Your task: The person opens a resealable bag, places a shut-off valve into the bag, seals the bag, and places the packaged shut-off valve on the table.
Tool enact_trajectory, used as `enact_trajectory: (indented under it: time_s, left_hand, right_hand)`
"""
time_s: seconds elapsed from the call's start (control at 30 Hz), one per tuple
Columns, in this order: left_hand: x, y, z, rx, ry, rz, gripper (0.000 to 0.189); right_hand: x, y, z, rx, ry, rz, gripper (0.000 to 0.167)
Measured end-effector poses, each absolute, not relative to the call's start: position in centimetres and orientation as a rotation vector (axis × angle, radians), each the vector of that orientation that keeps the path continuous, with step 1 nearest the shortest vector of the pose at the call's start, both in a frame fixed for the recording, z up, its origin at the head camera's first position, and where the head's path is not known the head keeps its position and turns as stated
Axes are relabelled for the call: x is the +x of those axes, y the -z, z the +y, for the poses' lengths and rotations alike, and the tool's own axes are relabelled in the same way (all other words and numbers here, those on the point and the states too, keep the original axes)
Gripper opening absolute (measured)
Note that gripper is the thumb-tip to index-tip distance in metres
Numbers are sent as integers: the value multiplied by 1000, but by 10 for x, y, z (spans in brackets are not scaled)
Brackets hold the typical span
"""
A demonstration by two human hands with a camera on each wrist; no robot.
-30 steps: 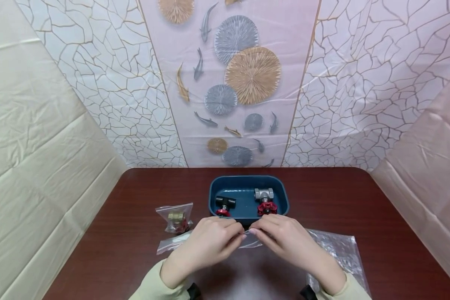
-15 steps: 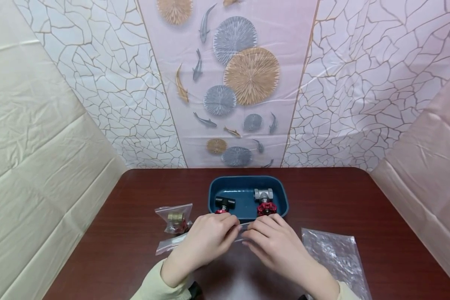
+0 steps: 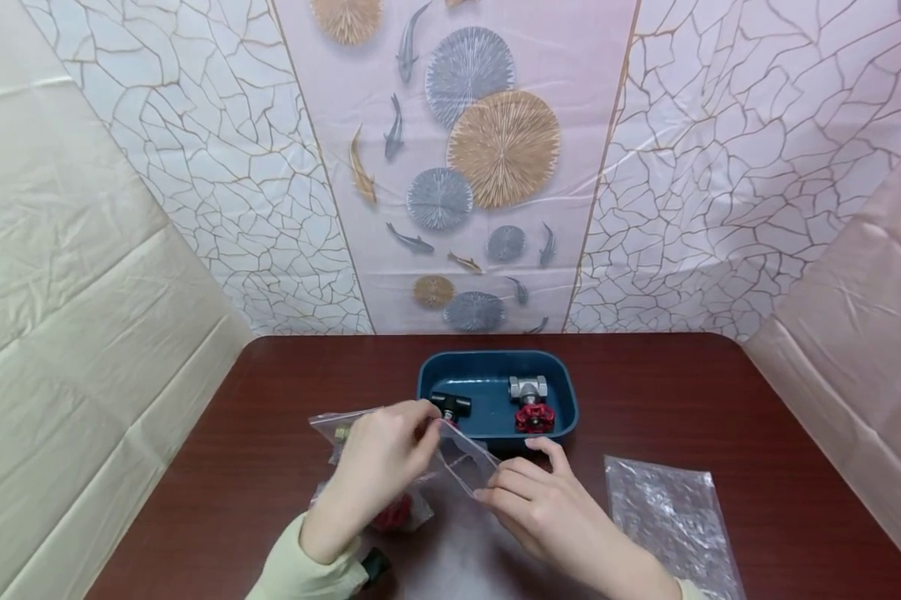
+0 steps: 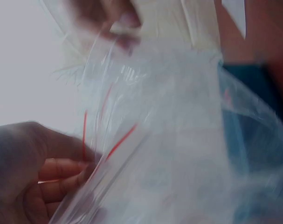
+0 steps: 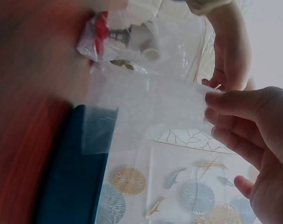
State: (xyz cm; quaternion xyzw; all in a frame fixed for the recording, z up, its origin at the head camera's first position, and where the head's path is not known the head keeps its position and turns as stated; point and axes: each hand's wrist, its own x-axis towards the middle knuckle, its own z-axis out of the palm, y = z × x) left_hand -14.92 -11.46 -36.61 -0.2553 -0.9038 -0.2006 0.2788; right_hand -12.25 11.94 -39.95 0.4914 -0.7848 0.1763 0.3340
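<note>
A clear zip bag (image 3: 461, 467) is stretched between both hands, its red-marked seal edge showing in the left wrist view. My left hand (image 3: 382, 446) pinches the bag's upper edge, just in front of the blue tray. Lower and to the right, my right hand (image 3: 543, 504) pinches the opposite side between thumb and fingers, its index finger lifted free. Under my left wrist lies a bagged valve with a red handwheel (image 3: 392, 512); the right wrist view shows its grey body (image 5: 143, 41) through the plastic. Another bag with a brass valve (image 3: 342, 433) is mostly hidden behind my left hand.
The blue tray (image 3: 495, 353) stands at the back middle. Inside it are a black valve (image 3: 453, 404) and a silver valve with a red handwheel (image 3: 528, 400). A flat clear bag (image 3: 671, 517) lies on the dark red table (image 3: 780, 467) at right.
My hands have moved apart: the left has risen toward the tray and the left, spreading the bag. The bagged red-handled valve has come into sight below my left wrist.
</note>
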Motion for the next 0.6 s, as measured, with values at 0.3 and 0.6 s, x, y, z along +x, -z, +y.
enact_trajectory:
  time_s: [0.3, 0.6]
  left_hand:
    - [-149, 359, -125, -662, 570, -2426, 9]
    - [-146, 366, -120, -742, 555, -2439, 11]
  right_hand:
    - [-120, 401, 118, 1344, -532, -2090, 24]
    - [-132, 378, 119, 1260, -575, -1963, 31]
